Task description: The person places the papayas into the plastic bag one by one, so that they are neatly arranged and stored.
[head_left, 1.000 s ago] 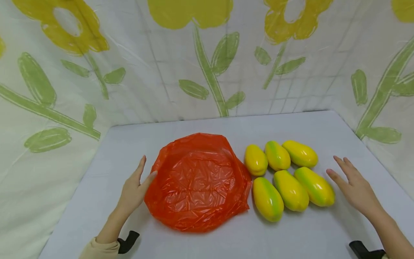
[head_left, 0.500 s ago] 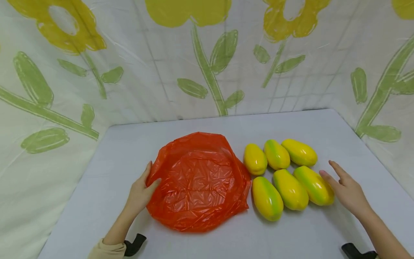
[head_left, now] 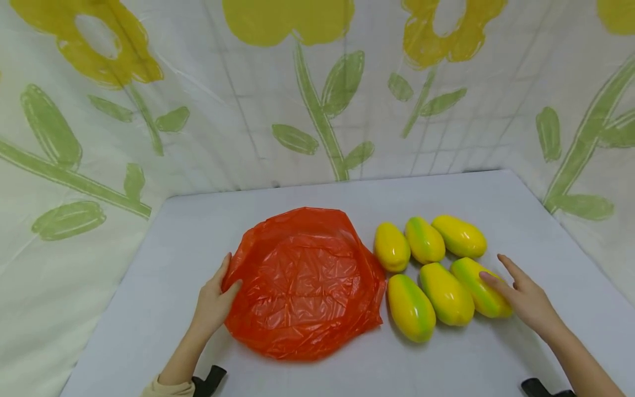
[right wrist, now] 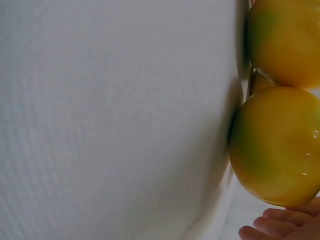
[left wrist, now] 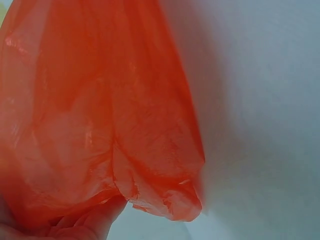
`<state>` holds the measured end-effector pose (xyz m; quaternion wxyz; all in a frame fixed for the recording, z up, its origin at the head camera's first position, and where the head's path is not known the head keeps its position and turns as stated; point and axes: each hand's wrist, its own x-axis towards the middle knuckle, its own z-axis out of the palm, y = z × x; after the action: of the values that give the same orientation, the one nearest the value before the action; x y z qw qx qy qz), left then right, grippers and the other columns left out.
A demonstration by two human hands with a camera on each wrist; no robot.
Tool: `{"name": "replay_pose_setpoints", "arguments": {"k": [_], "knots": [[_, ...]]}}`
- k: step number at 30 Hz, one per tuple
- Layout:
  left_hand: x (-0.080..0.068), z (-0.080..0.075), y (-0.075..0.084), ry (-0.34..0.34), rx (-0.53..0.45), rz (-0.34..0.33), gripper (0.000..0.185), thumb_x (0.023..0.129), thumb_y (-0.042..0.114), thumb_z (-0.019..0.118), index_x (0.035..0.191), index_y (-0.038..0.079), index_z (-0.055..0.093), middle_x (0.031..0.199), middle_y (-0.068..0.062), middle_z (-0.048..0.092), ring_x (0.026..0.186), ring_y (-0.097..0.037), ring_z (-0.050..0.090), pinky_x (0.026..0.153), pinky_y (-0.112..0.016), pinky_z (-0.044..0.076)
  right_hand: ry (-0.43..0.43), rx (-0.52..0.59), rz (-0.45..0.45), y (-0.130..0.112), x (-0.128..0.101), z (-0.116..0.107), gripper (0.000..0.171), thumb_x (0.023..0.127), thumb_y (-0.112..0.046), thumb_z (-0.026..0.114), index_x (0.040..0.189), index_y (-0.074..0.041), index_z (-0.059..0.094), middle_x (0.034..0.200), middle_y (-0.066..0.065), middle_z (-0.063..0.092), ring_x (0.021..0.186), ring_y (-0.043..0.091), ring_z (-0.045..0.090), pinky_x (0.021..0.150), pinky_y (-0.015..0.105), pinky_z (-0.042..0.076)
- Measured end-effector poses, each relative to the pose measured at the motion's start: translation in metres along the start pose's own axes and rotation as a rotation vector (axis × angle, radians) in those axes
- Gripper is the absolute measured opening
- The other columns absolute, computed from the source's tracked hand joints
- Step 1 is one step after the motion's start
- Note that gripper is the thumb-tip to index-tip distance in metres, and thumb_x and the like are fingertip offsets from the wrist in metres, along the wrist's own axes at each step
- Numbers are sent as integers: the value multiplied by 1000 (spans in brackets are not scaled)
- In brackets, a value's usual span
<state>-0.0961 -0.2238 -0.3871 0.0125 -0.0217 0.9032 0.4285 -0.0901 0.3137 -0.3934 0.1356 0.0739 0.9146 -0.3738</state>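
An orange plastic bag [head_left: 305, 284] lies open and crumpled on the white table [head_left: 307, 193]. My left hand [head_left: 220, 286] holds its left rim, thumb over the edge; in the left wrist view the bag [left wrist: 100, 100] drapes over my fingers [left wrist: 90, 225]. Several yellow-green papayas lie in two rows right of the bag. My right hand [head_left: 502, 278] rests with straight fingers on the front right papaya [head_left: 473, 284]. The right wrist view shows that papaya [right wrist: 277, 150] close up above my fingertips [right wrist: 280, 225], with another papaya [right wrist: 285, 40] behind it.
A flower-printed plastic sheet [head_left: 317, 99] walls the table at the back and both sides. Other papayas lie at the front left [head_left: 410, 306], front middle [head_left: 446, 294] and back row [head_left: 425, 240]. Bare tabletop [head_left: 188, 231] lies left of the bag.
My left hand moved right from beside the bag and took hold of its rim. My right hand moved left from the bare table onto the front right papaya.
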Motion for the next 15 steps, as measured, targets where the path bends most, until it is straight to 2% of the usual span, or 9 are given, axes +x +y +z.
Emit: {"name": "replay_pose_setpoints", "arguments": {"k": [8,15], "knots": [[2,2,-1,2,-76,-37,63,99,7,48,154,0,18,156,-22,24,142,-42,23,111,-56,25,-33,-23,-15,1,-3,7,87,100,-51,40,152,4,-2,149,43,5,130,66,10,94,80,19],[3,4,2,23,-117,-40,62,98,5,48,153,1,21,155,-22,25,142,-41,23,112,-55,24,-37,-71,-23,2,-4,10,85,100,-49,43,151,7,5,147,43,15,128,65,18,93,79,24]]}}
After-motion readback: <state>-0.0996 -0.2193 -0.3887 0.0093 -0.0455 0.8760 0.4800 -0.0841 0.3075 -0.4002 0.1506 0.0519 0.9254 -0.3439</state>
